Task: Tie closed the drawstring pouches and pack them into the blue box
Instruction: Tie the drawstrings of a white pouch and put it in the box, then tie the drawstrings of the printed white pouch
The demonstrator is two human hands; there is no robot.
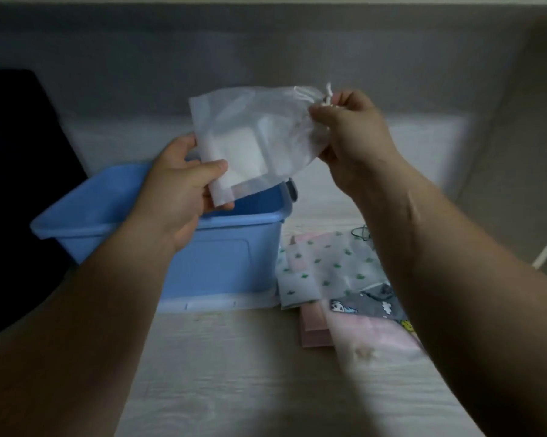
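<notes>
The translucent white drawstring pouch (256, 140) is held up in the air between both hands, over the far side of the box and touching neither it nor the counter; a paler rectangular thing shows through its fabric. At the far left a dark flat shape (20, 152) runs along the edge of the view. Next to it the open light-blue plastic box (221, 263) stands on the pale wood-grain counter (234, 357). The left hand (183, 184) grips the pouch's lower left corner, thumb across the front and fingers curled behind. The right hand (351, 137) pinches the gathered mouth at the pouch's upper right, where the knotted white cord (328, 93) sticks up from between its fingertips. Below that arm, just right of the box, more pouches lie flat and overlapping on the counter: a frosted pouch printed with small green cacti (325, 266), a grey pouch with cartoon figures (366, 305), and a pale pink translucent pouch (369, 339) nearest the viewer.
</notes>
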